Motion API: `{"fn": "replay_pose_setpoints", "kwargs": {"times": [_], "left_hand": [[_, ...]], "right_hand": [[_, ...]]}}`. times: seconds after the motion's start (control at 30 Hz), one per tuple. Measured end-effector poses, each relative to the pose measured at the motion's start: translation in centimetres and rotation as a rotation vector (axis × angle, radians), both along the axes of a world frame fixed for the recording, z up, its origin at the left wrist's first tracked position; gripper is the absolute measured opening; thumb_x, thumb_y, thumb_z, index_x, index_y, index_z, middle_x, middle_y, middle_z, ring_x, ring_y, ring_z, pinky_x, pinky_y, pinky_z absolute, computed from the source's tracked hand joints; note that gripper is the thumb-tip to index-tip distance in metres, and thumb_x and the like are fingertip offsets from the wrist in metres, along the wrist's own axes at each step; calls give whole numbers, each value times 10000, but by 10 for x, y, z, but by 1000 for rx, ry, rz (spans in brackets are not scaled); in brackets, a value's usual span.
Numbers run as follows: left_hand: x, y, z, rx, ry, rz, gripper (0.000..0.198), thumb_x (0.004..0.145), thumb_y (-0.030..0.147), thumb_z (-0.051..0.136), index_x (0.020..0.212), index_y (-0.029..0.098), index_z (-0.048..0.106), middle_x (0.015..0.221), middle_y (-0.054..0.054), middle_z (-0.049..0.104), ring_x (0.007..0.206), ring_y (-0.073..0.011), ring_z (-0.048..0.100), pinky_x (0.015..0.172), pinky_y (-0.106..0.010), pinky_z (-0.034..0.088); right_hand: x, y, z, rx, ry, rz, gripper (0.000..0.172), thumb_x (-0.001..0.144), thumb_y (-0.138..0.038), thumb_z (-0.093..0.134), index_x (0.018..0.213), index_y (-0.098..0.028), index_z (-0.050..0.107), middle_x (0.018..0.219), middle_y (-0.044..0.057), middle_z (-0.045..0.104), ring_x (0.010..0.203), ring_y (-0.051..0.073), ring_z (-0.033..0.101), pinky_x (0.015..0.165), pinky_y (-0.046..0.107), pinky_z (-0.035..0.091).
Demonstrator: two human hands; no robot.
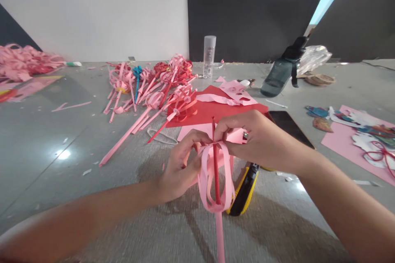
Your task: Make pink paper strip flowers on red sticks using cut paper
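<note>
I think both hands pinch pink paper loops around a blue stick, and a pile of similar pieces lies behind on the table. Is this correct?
Not fully. The stick is red, not blue. The head view shows the left hand and the right hand pinching the pink paper loops around the red stick, with the pile of similar pieces behind on the table.

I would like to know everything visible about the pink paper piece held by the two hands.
The pink paper piece looks like thin paper cut into long strips that bow outward as loops, gathered at top and bottom. A red strip runs upright through its middle and sticks out above. A pink stem continues down from it past the picture's lower edge. It is upright above the grey surface. The left hand and the right hand pinch its top.
</note>
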State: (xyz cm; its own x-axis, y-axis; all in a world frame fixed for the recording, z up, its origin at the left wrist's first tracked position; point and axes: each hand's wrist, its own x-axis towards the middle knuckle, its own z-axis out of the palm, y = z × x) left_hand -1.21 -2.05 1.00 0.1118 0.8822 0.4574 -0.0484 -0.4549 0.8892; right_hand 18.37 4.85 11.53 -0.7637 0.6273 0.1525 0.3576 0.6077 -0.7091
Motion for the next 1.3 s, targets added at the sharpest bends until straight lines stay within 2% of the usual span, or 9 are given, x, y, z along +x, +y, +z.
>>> {"fn": "replay_pose_setpoints", "kwargs": {"times": [0.2, 0.33, 0.43, 0.53, 0.6, 0.83, 1.07, 1.2, 1.3], "left_hand": [[0, -1, -1, -44, -96, -35, 293, 1034, 396, 520, 1196, 230, 700, 1176, -113, 614, 1126, -287, 566, 990, -428, 430], [5, -1, 1, -97, -185, -96, 305, 1045, 391, 518, 1229, 246, 713, 1211, -105, 646, 1156, -256, 595, 1015, -385, 472], [9, -1, 3, -218, -294, -199, 302, 1014, 431, 589, 1237, 268, 710, 1081, -85, 689, 957, -216, 658, 846, -339, 541], [12, -1, 7, -333, -413, -342, 293, 990, 435, 639, 1225, 276, 712, 890, -41, 677, 684, -154, 611, 639, -285, 512], [12, -1, 8, -356, -435, -386, 281, 989, 425, 646, 1211, 269, 720, 833, -24, 662, 631, -135, 584, 613, -274, 499], [10, 4, 3, -368, -399, -256, 271, 985, 478, 631, 1119, 270, 741, 1042, -65, 724, 970, -215, 698, 908, -354, 558], [14, 0, 9, -408, -395, -335, 279, 966, 502, 636, 980, 251, 757, 865, -79, 709, 833, -248, 708, 759, -387, 590], [16, -2, 9, -390, -452, -344, 175, 978, 389, 650, 980, 245, 749, 906, -65, 710, 837, -225, 707, 788, -373, 584], [15, -1, 8, -349, -446, -361, 192, 1006, 368, 610, 1049, 237, 745, 986, -77, 726, 894, -232, 713, 843, -386, 576]], "right_hand": [[3, 4, 2, 44, 36, -1, 201, 787, -16, 595, 811, -194, 685, 807, -34, 694, 758, 115, 565, 709, 255, 421], [4, 5, 4, 36, 40, -28, 190, 799, -24, 600, 822, -189, 691, 815, -28, 692, 764, 114, 562, 714, 261, 408], [5, 5, 6, 27, 34, -37, 179, 812, -34, 603, 822, -183, 701, 818, -20, 696, 782, 121, 573, 739, 267, 411], [5, 6, 7, 15, 41, -32, 181, 830, -30, 593, 813, -177, 697, 809, -21, 692, 776, 111, 573, 737, 261, 411], [5, 7, 6, -3, 42, -29, 187, 832, -23, 592, 813, -176, 698, 804, -26, 692, 766, 104, 578, 732, 255, 414], [5, 8, 1, 1, 64, 30, 204, 795, -5, 609, 832, -182, 705, 819, -33, 707, 760, 105, 598, 722, 240, 447], [5, 6, 0, -51, 104, 113, 204, 817, -6, 612, 833, -191, 698, 830, -42, 713, 767, 99, 594, 732, 247, 437], [5, 8, -1, -67, 127, 147, 159, 836, -47, 644, 852, -195, 700, 850, -35, 712, 782, 103, 607, 744, 250, 453], [5, 8, -3, -64, 123, 145, 171, 832, -31, 647, 848, -192, 702, 855, -31, 711, 782, 98, 611, 743, 244, 462]]}}
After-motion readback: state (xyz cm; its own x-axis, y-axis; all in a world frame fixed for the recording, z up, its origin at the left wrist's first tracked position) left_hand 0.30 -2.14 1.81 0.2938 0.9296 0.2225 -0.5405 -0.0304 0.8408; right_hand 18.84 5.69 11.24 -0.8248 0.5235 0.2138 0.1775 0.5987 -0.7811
